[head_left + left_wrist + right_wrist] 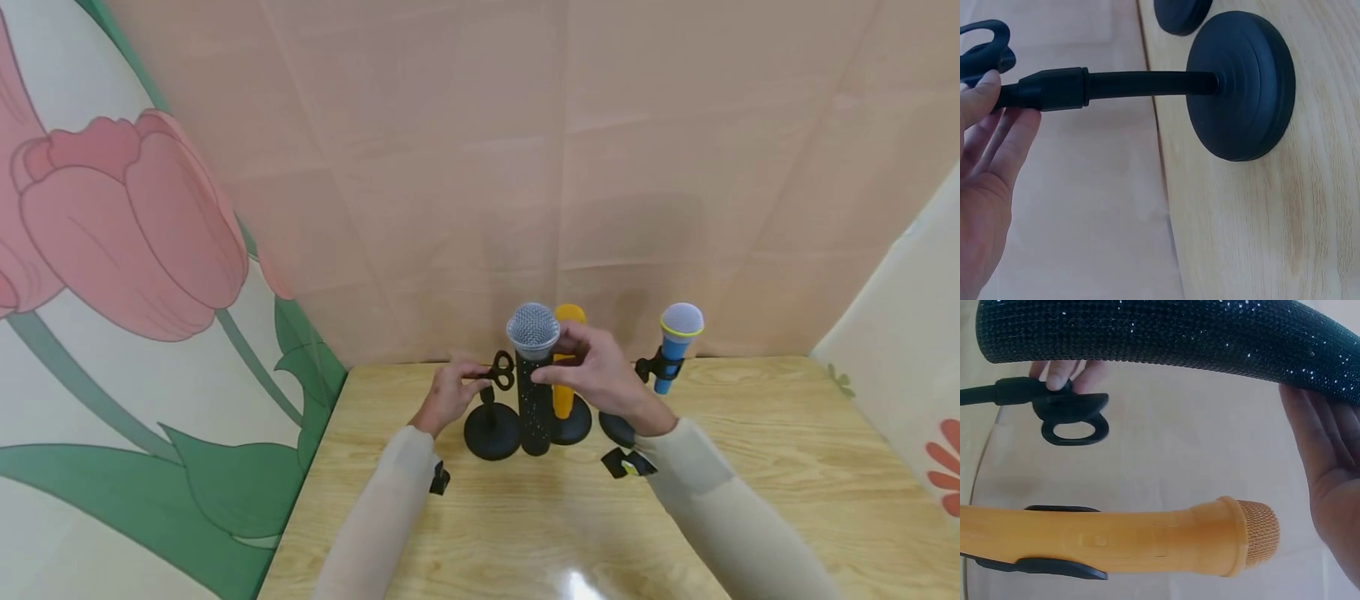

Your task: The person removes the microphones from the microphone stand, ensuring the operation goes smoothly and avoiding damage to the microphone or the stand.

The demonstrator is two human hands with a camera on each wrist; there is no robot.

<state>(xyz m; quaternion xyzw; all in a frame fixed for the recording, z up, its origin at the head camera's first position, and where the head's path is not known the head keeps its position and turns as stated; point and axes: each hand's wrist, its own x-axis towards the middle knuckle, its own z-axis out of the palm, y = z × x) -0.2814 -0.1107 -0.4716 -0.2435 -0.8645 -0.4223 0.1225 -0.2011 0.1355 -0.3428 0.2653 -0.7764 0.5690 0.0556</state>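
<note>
My right hand (600, 375) grips a black sparkly microphone (535, 400) with a silver mesh head, near the top of its handle. The microphone hangs upright in front of the stands. To its left, my left hand (452, 393) pinches the upper part of a black microphone stand (491, 432) just below its clip (502, 371). In the left wrist view the stand's round base (1241, 87) rests on the table, and thumb and fingers hold the stem's top. From the right wrist view, the clip (1075, 419) is apart from the sparkly handle (1147, 331).
A yellow microphone (1147, 540) sits in a stand close behind the sparkly one. Further right, a blue microphone (670, 358) with a white head leans in another stand's clip. The wooden table (465, 533) meets a pink cloth backdrop (450, 208).
</note>
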